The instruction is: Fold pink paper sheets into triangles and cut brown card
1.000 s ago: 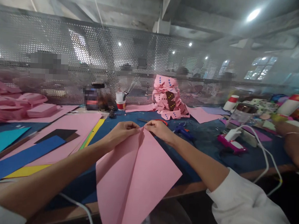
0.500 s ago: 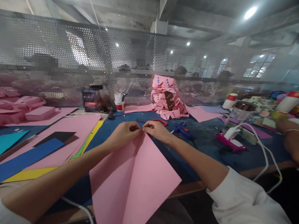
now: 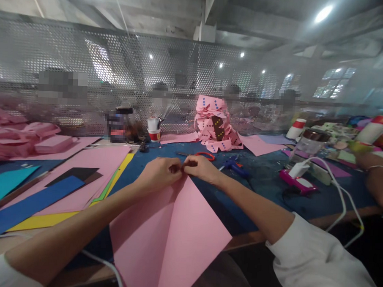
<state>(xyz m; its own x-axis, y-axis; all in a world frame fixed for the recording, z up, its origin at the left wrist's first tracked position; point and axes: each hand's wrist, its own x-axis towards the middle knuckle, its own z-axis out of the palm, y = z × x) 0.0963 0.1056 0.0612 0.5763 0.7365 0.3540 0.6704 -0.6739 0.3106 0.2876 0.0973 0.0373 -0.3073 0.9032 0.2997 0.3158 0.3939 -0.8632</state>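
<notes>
A large sheet of pink paper [image 3: 187, 236], creased down its middle, hangs from my fingers over the table's front edge. My left hand [image 3: 161, 174] pinches its top near the crease. Close beside it, my right hand [image 3: 201, 167] pinches the same top edge, thumb and fingers together. The fingertips of both hands nearly meet and partly hide the paper's top corner. Just beyond my hands lie red-handled scissors [image 3: 205, 155] and a blue glue gun [image 3: 236, 167] on the blue table top [image 3: 256, 184].
Coloured sheets, including a blue strip [image 3: 39, 198], lie at left. Pink folded pieces [image 3: 52, 139] are heaped behind them. Dotted pink strips [image 3: 216, 127] form a pile at the back. A pink power strip [image 3: 299, 182] with a white cable and another person's arm [image 3: 378, 181] are at right.
My left hand has turned slightly and its fingers are curled more at the paper's top. The sheet's left side has swung a little outward. My right hand stays almost in place.
</notes>
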